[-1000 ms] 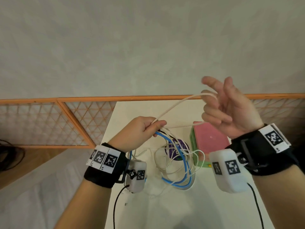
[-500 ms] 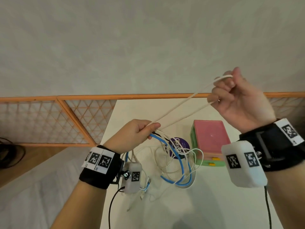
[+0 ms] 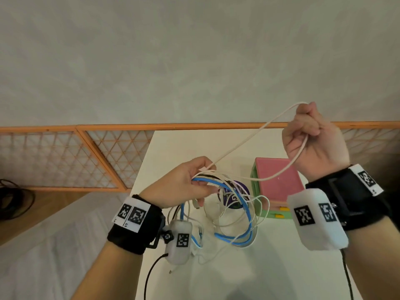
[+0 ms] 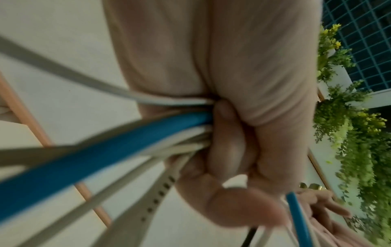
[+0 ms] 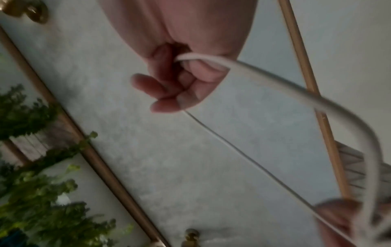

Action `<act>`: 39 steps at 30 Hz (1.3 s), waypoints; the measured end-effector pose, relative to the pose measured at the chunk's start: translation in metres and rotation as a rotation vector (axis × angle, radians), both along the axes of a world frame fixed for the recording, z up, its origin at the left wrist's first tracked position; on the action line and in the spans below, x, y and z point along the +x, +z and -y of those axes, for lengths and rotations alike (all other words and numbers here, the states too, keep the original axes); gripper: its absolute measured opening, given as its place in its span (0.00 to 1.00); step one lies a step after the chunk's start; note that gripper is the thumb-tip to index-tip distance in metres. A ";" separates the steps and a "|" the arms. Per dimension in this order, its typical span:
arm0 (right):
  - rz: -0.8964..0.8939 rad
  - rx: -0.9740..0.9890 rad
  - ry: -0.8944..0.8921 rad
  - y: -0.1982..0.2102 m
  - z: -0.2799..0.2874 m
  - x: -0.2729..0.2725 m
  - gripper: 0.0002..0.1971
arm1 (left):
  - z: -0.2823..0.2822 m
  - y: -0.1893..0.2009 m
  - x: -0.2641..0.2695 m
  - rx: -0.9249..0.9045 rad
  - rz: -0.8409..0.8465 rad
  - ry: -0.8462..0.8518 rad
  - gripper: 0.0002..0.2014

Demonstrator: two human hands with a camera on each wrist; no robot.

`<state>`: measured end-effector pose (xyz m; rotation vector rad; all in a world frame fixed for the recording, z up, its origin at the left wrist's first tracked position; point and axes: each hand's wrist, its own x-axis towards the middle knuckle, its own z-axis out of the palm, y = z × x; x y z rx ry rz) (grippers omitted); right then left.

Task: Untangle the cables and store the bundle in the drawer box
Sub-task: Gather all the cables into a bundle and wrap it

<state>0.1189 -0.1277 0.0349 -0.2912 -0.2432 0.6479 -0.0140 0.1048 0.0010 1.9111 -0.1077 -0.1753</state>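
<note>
My left hand point(image 3: 194, 180) grips a bundle of cables point(image 3: 233, 215) above the white table point(image 3: 270, 267): a thick blue one point(image 4: 95, 150), several white ones and a black one hang in loops below it. My right hand point(image 3: 311, 135), raised to the right, is curled round a loop of one white cable point(image 3: 249, 139) that runs taut back to my left hand; the right wrist view shows that white cable point(image 5: 275, 80) leaving the fist. The drawer box point(image 3: 277, 187), pink on top with a green frame and yellow knobs, stands on the table under my right wrist.
A dark purple round object point(image 3: 236, 193) lies on the table behind the hanging loops. An orange lattice fence point(image 3: 86, 156) runs along the table's far edge and left. Black cables point(image 3: 13, 200) lie on the floor at far left. Green plants point(image 4: 355, 133) stand nearby.
My right hand has closed round the white cable, lifted it and moved right, drawing a longer loop out of the bundle. My left hand stayed put, holding the bundle.
</note>
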 end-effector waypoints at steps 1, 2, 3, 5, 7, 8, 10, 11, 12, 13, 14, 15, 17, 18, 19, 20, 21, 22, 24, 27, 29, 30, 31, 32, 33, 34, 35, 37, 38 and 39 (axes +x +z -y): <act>-0.020 0.044 -0.007 -0.003 0.000 0.001 0.20 | 0.001 0.000 0.000 0.037 0.028 0.006 0.07; -0.032 0.084 -0.015 -0.006 -0.001 0.000 0.20 | 0.002 0.000 0.000 0.095 0.070 0.019 0.05; -0.043 0.119 -0.029 -0.007 -0.003 -0.002 0.20 | 0.001 0.000 0.002 0.163 0.113 0.036 0.05; -0.075 0.154 -0.087 -0.006 -0.006 -0.005 0.22 | -0.001 0.000 0.005 0.284 0.201 0.048 0.08; -0.109 0.161 -0.168 0.000 -0.005 -0.004 0.22 | -0.005 -0.001 0.007 0.397 0.290 0.040 0.11; -0.132 0.173 -0.215 0.003 -0.004 -0.003 0.21 | -0.006 -0.001 0.007 0.452 0.325 0.048 0.13; -0.190 0.206 -0.290 0.008 -0.001 0.001 0.20 | -0.009 0.000 0.006 0.519 0.389 0.121 0.21; -0.216 0.211 -0.316 0.009 -0.002 0.003 0.19 | -0.009 0.002 0.005 0.532 0.416 0.158 0.27; -0.241 0.207 -0.341 0.007 -0.002 0.005 0.18 | -0.009 0.004 0.003 0.530 0.434 0.181 0.32; -0.263 0.208 -0.355 0.004 -0.002 0.006 0.18 | -0.008 0.006 0.001 0.506 0.450 0.197 0.35; -0.280 0.221 -0.355 0.000 -0.002 0.006 0.17 | -0.008 0.006 0.000 0.467 0.469 0.214 0.36; -0.302 0.243 -0.340 -0.004 -0.002 0.007 0.17 | -0.010 0.006 0.000 0.436 0.495 0.240 0.34; -0.331 0.253 -0.286 -0.013 -0.001 0.007 0.19 | -0.015 0.006 0.001 0.428 0.557 0.320 0.27; -0.333 0.239 -0.267 -0.017 -0.001 0.006 0.22 | -0.018 0.006 0.003 0.425 0.584 0.359 0.22; -0.338 0.208 -0.265 -0.020 -0.001 0.007 0.23 | -0.019 0.006 0.003 0.416 0.603 0.398 0.19; -0.342 0.164 -0.271 -0.023 -0.003 0.006 0.22 | -0.019 0.006 0.003 0.400 0.622 0.435 0.16; -0.337 0.096 -0.280 -0.025 -0.007 0.004 0.19 | -0.020 0.007 0.003 0.393 0.641 0.472 0.13; -0.325 -0.001 -0.282 -0.028 -0.010 0.003 0.13 | -0.022 0.009 0.002 0.417 0.658 0.509 0.12; -0.212 -0.289 -0.224 -0.036 -0.016 -0.003 0.06 | -0.026 0.016 0.000 0.505 0.678 0.536 0.14; 0.259 -1.107 0.000 -0.046 -0.026 -0.018 0.15 | -0.030 0.027 -0.003 0.589 0.665 0.448 0.10; 0.819 -1.684 -0.066 -0.042 -0.031 -0.028 0.23 | -0.031 0.032 0.000 0.648 0.638 0.375 0.06; 1.062 -1.801 -0.259 -0.037 -0.035 -0.032 0.24 | -0.030 0.034 0.001 0.678 0.619 0.343 0.07; 1.180 -1.687 -0.478 -0.029 -0.040 -0.038 0.21 | -0.029 0.035 0.003 0.708 0.601 0.313 0.09; 1.219 -1.451 -0.570 -0.022 -0.046 -0.042 0.23 | -0.025 0.035 0.004 0.738 0.580 0.287 0.10; 1.232 -1.222 -0.527 -0.016 -0.053 -0.044 0.31 | -0.021 0.035 0.006 0.756 0.561 0.260 0.10; 1.236 -1.061 -0.413 -0.013 -0.063 -0.045 0.38 | -0.016 0.034 0.007 0.755 0.552 0.235 0.10; 1.250 -0.996 -0.299 -0.014 -0.073 -0.046 0.38 | -0.011 0.035 0.009 0.737 0.561 0.221 0.10; 1.268 -0.997 -0.190 -0.018 -0.088 -0.047 0.20 | -0.007 0.036 0.011 0.661 0.606 0.246 0.08; 1.243 -1.042 -0.179 -0.020 -0.092 -0.047 0.09 | -0.008 0.036 0.011 0.614 0.623 0.275 0.06; 1.204 -1.082 -0.149 -0.023 -0.093 -0.046 0.04 | -0.010 0.036 0.011 0.578 0.631 0.303 0.04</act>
